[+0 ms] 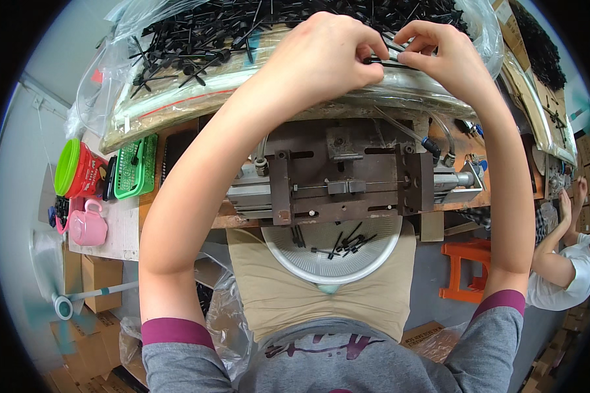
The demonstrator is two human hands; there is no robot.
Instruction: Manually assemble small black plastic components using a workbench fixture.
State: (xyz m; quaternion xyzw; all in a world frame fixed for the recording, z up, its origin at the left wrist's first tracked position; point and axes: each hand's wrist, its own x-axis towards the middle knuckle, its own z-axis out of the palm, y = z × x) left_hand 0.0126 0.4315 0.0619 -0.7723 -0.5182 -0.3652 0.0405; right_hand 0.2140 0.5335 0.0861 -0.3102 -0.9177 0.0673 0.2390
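Observation:
Both my hands are over the near edge of a heap of small black plastic parts with thin stems (210,40). My left hand (328,49) is closed, thumb and forefinger pinching the head of one black stemmed part (391,63). Its thin stem runs across to my right hand (444,57), which is closed with thumb and forefinger at that end. The fingertips partly hide the part. Below my hands lies a dark metal fixture (334,141) with a small metal block (346,187) at its middle and a cylinder on each side.
A white basket (288,263) on my lap holds several black parts. At left stand a green basket (130,177), a red tub with a green rim (78,167) and a pink cup (88,226). A fan (63,307), an orange stool (449,270) and another person (567,272) are nearby.

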